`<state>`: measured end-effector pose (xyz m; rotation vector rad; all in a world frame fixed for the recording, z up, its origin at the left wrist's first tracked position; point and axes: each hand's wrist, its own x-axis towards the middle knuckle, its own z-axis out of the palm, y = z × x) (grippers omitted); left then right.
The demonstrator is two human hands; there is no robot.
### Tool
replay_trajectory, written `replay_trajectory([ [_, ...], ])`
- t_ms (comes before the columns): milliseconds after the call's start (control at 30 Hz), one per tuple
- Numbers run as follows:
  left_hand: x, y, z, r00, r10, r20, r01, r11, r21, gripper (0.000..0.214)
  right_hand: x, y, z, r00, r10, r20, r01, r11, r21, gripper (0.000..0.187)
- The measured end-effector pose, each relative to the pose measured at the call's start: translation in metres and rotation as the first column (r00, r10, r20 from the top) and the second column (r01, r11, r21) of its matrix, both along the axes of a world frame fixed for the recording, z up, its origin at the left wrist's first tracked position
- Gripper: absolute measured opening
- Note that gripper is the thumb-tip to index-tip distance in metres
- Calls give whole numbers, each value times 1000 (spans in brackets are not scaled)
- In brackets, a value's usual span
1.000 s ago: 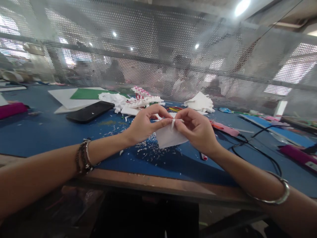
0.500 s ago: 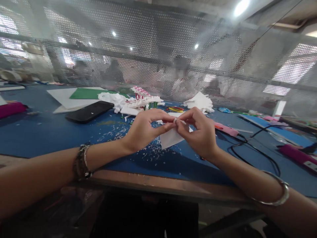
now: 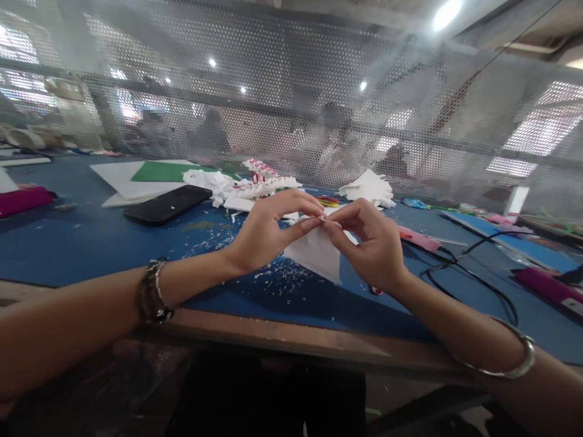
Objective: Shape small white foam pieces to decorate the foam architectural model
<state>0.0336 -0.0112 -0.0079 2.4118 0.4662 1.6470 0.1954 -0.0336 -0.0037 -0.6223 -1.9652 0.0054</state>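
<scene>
My left hand (image 3: 273,230) and my right hand (image 3: 371,246) meet over the middle of the blue table, fingertips almost touching. Both pinch the upper edge of a white sheet of paper (image 3: 316,255) between thumb and fingers. A narrow pale edge shows between the fingertips; whether it is a fold or a separate strip I cannot tell. Below the fingers the sheet hangs over scattered white scraps (image 3: 285,276). Just behind stands a white and pink paper model (image 3: 262,179), partly hidden by my left hand.
A black phone (image 3: 168,205) lies left, near white sheets and a green sheet (image 3: 161,172). White paper pieces (image 3: 368,188) are heaped behind my right hand. At right lie a pink glue gun (image 3: 419,238), its black cable (image 3: 489,291) and a magenta case (image 3: 546,290). A perforated screen rises behind.
The paper has turned and spread between my fingers; its hanging part looks larger and reaches lower. The small bunched bit at my fingertips now shows as a thin flat edge.
</scene>
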Motion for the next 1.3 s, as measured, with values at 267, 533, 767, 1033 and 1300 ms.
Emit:
replay_trajectory([
  [267,-1,1,1,999,22,-30,-25,995,-99,9,1,1,3,1000,-9,-23,8,999,-45,5],
  [533,0,3,2,1000,6,-7,-8,968,-250,11,2,1,5,998,42,37,-38,995,-91,15],
  [767,1,7,0,986,-156,57,166,892,-420,15,1,-1,6,993,-71,93,78,994,-73,9],
  [1033,1,7,1,982,-189,20,177,871,-458,11,2,-3,8,994,-79,80,88,989,-121,11],
  [1300,1,8,0,988,-155,-10,137,903,-407,10,5,-3,11,949,-218,229,204,975,83,11],
])
